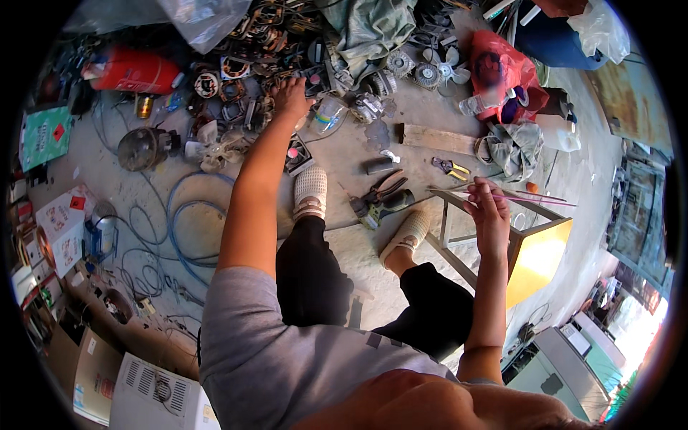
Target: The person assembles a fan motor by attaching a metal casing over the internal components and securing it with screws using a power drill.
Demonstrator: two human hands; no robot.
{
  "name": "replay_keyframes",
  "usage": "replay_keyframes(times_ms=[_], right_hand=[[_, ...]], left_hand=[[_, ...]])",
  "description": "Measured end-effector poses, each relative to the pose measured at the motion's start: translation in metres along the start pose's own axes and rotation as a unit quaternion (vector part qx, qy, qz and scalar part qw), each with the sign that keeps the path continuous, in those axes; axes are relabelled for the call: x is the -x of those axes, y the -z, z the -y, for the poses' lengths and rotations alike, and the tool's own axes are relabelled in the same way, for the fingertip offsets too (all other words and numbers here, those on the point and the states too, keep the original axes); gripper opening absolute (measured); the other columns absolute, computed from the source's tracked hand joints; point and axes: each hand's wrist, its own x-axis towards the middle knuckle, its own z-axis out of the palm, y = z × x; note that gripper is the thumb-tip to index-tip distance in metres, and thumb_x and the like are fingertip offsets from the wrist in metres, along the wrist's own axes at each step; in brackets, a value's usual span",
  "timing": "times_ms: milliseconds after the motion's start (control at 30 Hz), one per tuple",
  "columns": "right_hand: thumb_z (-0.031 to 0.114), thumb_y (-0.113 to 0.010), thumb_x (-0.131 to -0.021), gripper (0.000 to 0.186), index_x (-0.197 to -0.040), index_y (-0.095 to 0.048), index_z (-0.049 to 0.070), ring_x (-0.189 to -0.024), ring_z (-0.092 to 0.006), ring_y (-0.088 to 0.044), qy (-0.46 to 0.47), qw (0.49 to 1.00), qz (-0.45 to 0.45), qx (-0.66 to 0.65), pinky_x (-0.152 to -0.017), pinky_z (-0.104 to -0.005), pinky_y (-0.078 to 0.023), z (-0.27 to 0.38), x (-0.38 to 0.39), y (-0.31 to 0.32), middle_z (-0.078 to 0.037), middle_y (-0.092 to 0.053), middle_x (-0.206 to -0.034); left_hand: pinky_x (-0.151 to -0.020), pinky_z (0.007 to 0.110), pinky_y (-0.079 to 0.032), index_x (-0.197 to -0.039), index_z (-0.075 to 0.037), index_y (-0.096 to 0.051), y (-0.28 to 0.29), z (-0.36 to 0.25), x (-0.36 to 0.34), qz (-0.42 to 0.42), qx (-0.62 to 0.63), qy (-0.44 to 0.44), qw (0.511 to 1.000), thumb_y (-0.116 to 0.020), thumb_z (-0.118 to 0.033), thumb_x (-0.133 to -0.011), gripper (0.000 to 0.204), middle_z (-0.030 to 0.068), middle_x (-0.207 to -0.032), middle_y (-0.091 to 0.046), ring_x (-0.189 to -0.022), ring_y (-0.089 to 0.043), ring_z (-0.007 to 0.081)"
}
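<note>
My left hand [292,100] reaches out with fingers apart over a heap of motor parts [251,107] at the far side. Just right of it a clear plastic bottle [330,113] lies on the floor, and nearer my foot sits a small square part with a pink centre [296,155]. In my right hand [490,209], fingers pinched, is a thin pink rod [534,198], sticking out to the right. Below that hand lies a stool [541,259] on its side, with a yellow seat and grey legs.
A green power tool [370,213], dark-handled pliers [388,185] and yellow-handled pliers [450,168] lie between my feet and the wooden plank [438,139]. Blue hose [175,229] coils at left, near a red cylinder [136,72]. A red bag [502,68] stands far right.
</note>
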Motion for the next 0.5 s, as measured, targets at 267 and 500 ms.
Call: replay_keyframes(times_ms=[267,500], right_hand=[[0.022,-0.053,-0.102,0.025,-0.118,-0.063,0.005,-0.088,-0.0077,-0.062,-0.012,0.999,-0.038,-0.032,-0.082,-0.0259,-0.054,-0.007,0.004,0.026,-0.002,-0.066,-0.099],[0.022,-0.052,-0.103,0.026,-0.119,-0.062,0.004,-0.087,-0.0082,-0.061,-0.01,0.998,-0.058,-0.033,-0.083,-0.0269,-0.054,-0.005,0.017,0.027,-0.004,-0.066,-0.099]], left_hand=[[-0.115,0.062,-0.011,-0.153,-0.021,-0.024,-0.004,-0.028,-0.044,0.026,-0.062,-0.057,0.996,-0.081,-0.053,-0.067,0.108,0.0054,-0.156,-0.033,-0.147,-0.021,0.0269],[-0.113,0.067,-0.011,-0.137,-0.012,-0.044,0.004,-0.043,-0.031,-0.095,-0.053,-0.139,0.984,-0.08,-0.05,-0.064,0.09,0.011,-0.137,-0.051,-0.136,-0.037,0.0271]])
